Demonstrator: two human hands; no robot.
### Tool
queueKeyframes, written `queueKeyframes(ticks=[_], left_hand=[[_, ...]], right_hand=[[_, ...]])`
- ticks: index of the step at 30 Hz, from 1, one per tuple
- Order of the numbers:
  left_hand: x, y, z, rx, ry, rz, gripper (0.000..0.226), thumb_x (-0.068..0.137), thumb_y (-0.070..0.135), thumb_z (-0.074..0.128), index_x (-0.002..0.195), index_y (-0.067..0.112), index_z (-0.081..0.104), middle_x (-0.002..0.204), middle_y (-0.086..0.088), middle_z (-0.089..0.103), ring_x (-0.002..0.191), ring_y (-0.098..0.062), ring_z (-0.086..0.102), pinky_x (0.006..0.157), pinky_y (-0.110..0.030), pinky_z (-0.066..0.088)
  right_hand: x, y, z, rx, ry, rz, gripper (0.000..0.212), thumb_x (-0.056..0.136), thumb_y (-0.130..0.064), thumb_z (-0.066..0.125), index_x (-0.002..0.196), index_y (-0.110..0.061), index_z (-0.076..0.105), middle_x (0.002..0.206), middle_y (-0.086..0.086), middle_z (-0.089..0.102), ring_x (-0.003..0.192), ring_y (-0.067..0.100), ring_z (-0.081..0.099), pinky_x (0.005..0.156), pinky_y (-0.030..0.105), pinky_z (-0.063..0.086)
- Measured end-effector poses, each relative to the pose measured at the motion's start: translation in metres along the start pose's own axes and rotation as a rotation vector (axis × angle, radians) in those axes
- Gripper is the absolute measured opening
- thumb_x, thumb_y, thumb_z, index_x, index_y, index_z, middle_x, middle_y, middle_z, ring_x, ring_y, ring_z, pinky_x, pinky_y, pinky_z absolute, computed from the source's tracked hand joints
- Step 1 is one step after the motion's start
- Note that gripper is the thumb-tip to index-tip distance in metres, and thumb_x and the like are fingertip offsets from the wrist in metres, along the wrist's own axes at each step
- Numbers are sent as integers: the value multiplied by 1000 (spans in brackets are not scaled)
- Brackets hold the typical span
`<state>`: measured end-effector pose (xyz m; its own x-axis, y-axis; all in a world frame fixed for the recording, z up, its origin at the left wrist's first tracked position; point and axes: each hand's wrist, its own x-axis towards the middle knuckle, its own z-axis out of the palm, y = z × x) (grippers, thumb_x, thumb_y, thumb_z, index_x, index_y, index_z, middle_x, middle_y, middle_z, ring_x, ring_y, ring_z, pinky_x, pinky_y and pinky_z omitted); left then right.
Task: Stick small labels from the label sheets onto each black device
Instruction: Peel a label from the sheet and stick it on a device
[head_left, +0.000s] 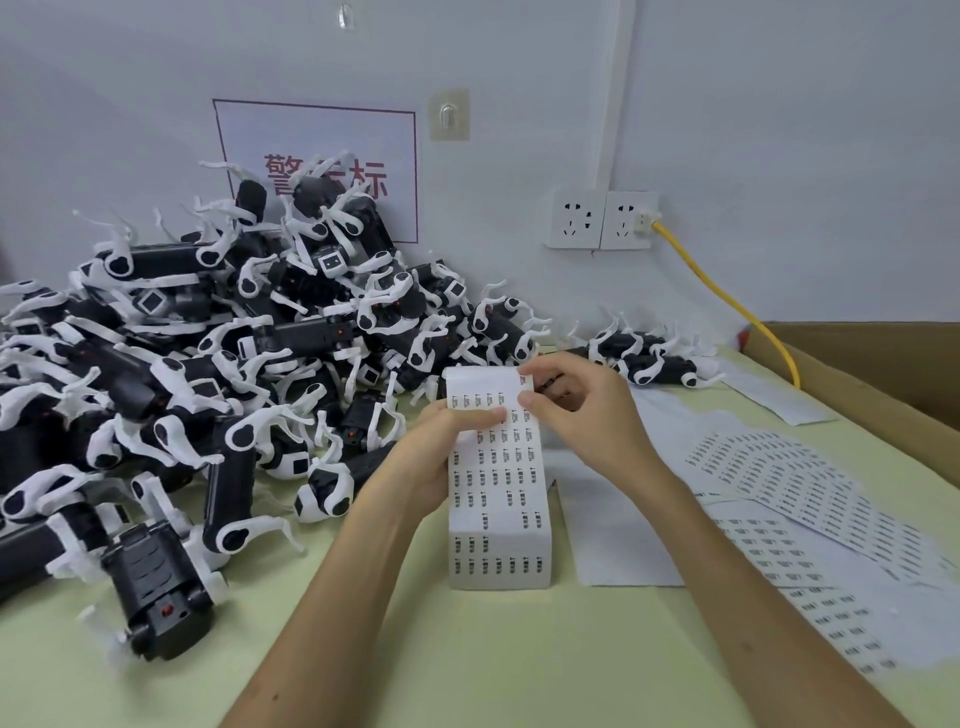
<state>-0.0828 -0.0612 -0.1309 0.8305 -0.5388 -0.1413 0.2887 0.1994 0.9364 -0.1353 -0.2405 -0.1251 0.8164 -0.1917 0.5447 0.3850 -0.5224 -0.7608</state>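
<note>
A long white label sheet (497, 499) with rows of small printed labels hangs upright over the table centre. My left hand (441, 447) grips its left edge near the top, thumb across the front. My right hand (587, 410) pinches a small label at the sheet's upper right, thumb and forefinger together. A big heap of black devices (218, 343) wrapped in white plastic covers the left half of the table. One black device (161, 587) lies apart at the front left. A few more black devices (649, 358) lie behind my right hand.
Several loose label sheets (810, 499) are spread over the right of the pale green table (467, 665). A cardboard box (883, 374) stands at the far right. A yellow cable (727, 301) runs from the wall socket (602, 218). A sign (322, 171) hangs behind the heap.
</note>
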Motion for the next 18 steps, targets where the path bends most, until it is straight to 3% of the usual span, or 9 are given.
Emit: queueKeyframes(ticks=[5, 9, 13, 18], left_hand=[[0, -3, 2, 16, 6, 59, 45, 85, 18, 79, 127, 6, 66, 113, -17, 76, 94, -30, 76, 72, -41, 62], [1, -4, 3, 51, 23, 98, 23, 95, 10, 70, 117, 8, 70, 108, -17, 77, 91, -29, 76, 71, -40, 63], [0, -4, 6, 111, 47, 146, 21, 97, 11, 68, 117, 8, 70, 112, -18, 76, 99, -34, 74, 79, -44, 62], [-3, -2, 11, 157, 107, 160, 23, 98, 8, 67, 121, 2, 68, 113, -21, 75, 107, -41, 72, 83, -48, 60]], right_hand=[[0, -1, 1, -19, 11, -9, 21, 87, -14, 79, 104, -26, 76, 87, -6, 75, 75, 17, 72, 61, 24, 57], [-1, -1, 1, -35, 34, 1, 19, 86, -14, 80, 102, -24, 79, 89, -7, 76, 74, 11, 72, 66, 21, 56], [0, -1, 2, -39, 51, 0, 16, 85, -13, 81, 98, -22, 80, 90, -8, 76, 76, 14, 71, 73, 27, 57], [-1, -2, 2, -19, 62, 11, 20, 83, -14, 83, 88, -32, 78, 85, -9, 76, 74, 17, 71, 72, 32, 58]])
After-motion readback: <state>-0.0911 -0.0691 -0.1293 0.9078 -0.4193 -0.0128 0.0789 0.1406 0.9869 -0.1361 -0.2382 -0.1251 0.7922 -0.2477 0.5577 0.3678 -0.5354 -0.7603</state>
